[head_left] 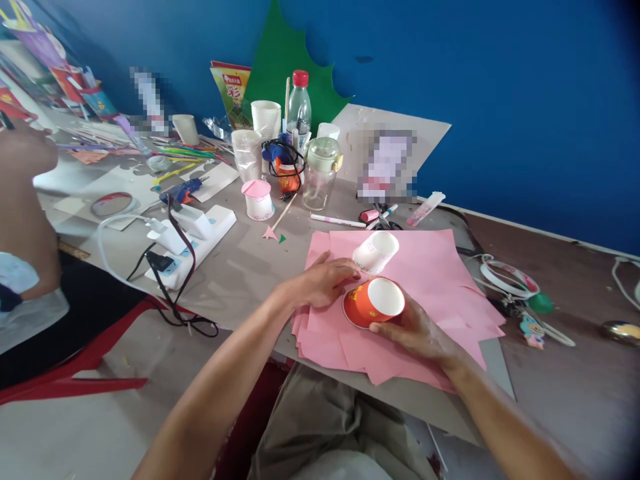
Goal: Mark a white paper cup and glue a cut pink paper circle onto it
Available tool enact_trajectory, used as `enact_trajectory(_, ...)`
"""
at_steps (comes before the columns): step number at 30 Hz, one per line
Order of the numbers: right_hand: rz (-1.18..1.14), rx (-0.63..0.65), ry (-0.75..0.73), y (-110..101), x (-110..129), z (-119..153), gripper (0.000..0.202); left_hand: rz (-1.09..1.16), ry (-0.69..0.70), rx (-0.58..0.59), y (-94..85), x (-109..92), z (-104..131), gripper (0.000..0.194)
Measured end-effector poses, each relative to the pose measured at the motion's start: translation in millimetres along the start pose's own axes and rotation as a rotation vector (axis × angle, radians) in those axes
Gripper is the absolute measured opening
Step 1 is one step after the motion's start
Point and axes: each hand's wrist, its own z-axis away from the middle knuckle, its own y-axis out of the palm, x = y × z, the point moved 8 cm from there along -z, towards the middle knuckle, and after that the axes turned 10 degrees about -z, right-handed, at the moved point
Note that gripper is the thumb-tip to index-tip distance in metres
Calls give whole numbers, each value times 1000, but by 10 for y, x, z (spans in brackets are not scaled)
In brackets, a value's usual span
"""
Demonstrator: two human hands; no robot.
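In the head view, my right hand (413, 328) is wrapped round an orange paper cup (363, 305) with yellow markings, tilted so that its white inside faces me. The cup is over a stack of pink paper sheets (425, 267). My left hand (327, 280) lies on the paper just left of the cup, fingers stretched out and holding nothing. Beyond its fingertips a white paper cup (373, 253) with faint pink print stands on the pink sheets, apart from the orange one.
A white power strip (210, 233) with plugs and cables lies to the left, near a blue glue gun (183, 191). Behind stand a lidded glass jar (320, 173) and a red-capped bottle (300, 100). A tape roll (510, 277) lies right. Another person's arm (23, 200) is far left.
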Motion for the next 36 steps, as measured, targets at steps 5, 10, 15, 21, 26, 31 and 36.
enact_trajectory(5,-2,-7,6,0,6,-2,64,-5,-3,-1,-5,2,-2,33)
enact_trajectory(10,7,4,15,-5,-31,11,66,-13,9,-11,-11,-3,-2,32)
enact_trajectory(15,3,3,21,-16,-63,21,65,-15,0,-6,0,5,-2,34)
enact_trajectory(21,-1,3,24,-14,-49,21,63,-25,6,-6,8,11,0,35)
enact_trajectory(26,9,8,27,-14,-60,23,64,-27,18,-5,23,21,-16,35)
enact_trajectory(31,23,1,34,-19,-54,21,64,-25,19,-3,29,22,-20,36)
enact_trajectory(36,45,1,34,-18,-16,17,63,-26,7,-3,29,29,-13,37)
